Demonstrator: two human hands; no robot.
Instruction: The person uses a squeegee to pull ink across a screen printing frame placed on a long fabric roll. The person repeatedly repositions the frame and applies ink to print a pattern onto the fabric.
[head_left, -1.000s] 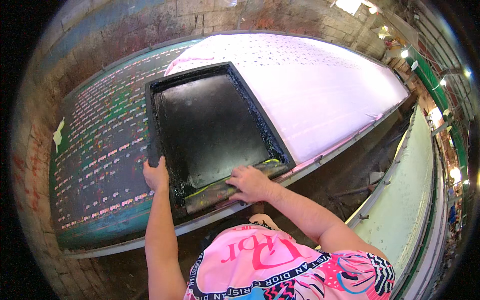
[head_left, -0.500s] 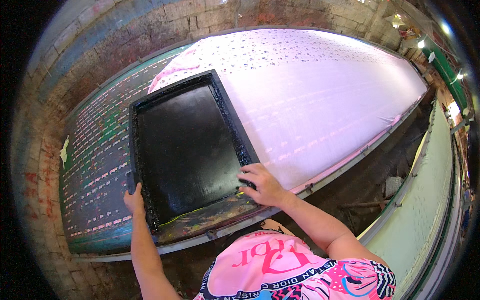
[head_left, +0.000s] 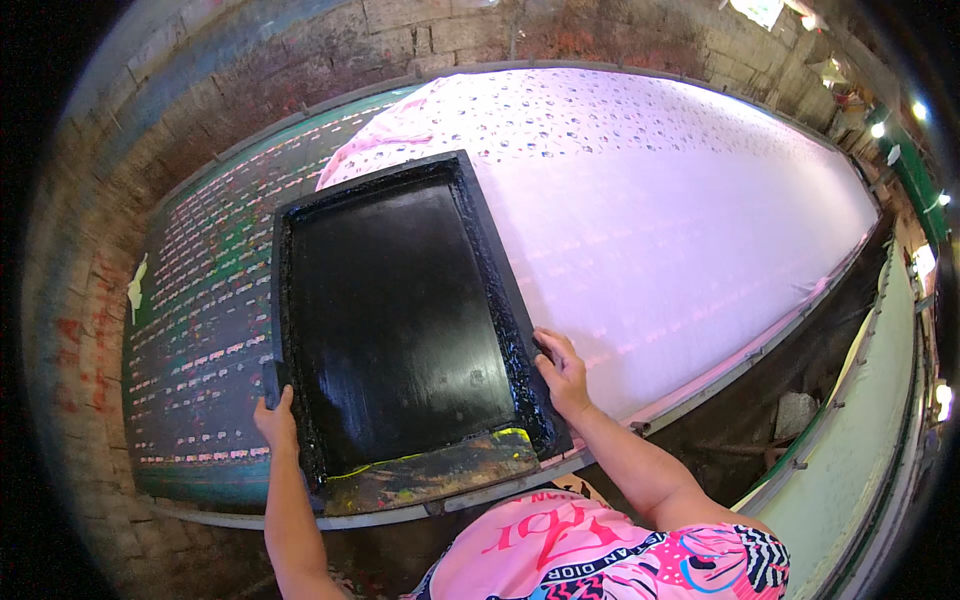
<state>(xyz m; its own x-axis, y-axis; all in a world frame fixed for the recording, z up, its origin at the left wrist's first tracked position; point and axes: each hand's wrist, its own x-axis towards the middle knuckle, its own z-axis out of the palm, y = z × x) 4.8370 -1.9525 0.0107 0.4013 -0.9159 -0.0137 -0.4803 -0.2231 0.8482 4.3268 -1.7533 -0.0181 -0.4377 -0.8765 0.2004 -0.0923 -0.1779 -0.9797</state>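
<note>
A black screen-printing frame (head_left: 503, 265) slants over the long table, its dark mesh glossy and its inner edges crusted with black-blue ink. My left hand (head_left: 276, 418) is closed around a small block on the frame's left side. At the lower right side, my right hand (head_left: 564, 380) grips the outer edge, with fingers curled on the rim. A paint-stained brown strip (head_left: 430, 470) with a yellow edge lies along the frame's near end. The frame's right side overlaps pale pink fabric (head_left: 650, 240), printed with small dark motifs along its far part.
To the left, the dark tabletop (head_left: 200, 375) carries rows of pinkish marks. A block wall (head_left: 300, 60) runs behind it. Another long pale table (head_left: 850, 450) stands at the right across a narrow gap, where a grey block (head_left: 795, 413) lies.
My right hand has moved from the frame's near right corner onto its outer right edge. The frame appears slightly lower and farther right in view, partly because the head view has shifted.
</note>
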